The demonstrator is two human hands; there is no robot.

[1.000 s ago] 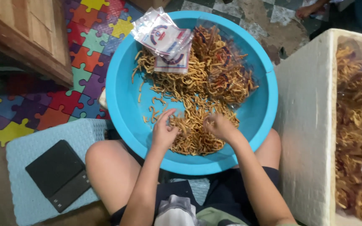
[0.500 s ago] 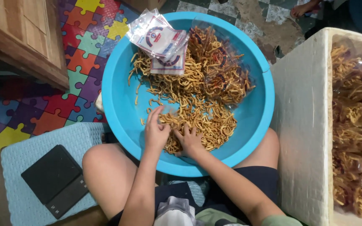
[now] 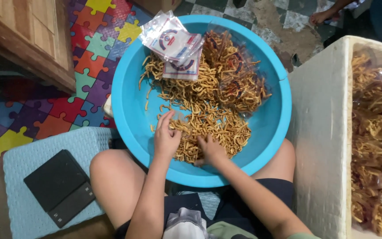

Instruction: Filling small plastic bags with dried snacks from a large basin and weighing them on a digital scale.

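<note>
Both hands are down in the heap of thin golden fried snack sticks (image 3: 208, 119) that fills the middle of the wide blue basin (image 3: 131, 95), which rests across the person's bare knees. The left hand (image 3: 166, 137) lies palm down on the near left edge of the heap, fingers spread and lightly curled, touching sticks but with no closed grip on anything. The right hand (image 3: 211, 150) sits just beside it, pressed into the near side of the pile; its fingertips are buried among the sticks, so I cannot tell whether its grip has closed on a bunch or is merely raking. At the far rim lie 2 or so flat printed clear packets (image 3: 173, 44), and next to them a clear bag of darker, reddish sticks (image 3: 239, 75) leans against the basin wall. To gather well here, the 2 hands would best work as a pair: sweep inward from the thin scattered fringe toward the dense middle, cup loosely from below and lift gently, since these sticks look brittle and a hard squeeze would probably snap them. Keeping the basin level on the knees matters too, and keeping the plain sticks apart from the reddish ones. A dark flat scale (image 3: 58, 186) lies on the pale blue woven stool (image 3: 23, 163) at the left, and a white foam box (image 3: 323, 146) holding filled bags stands at the right.
</note>
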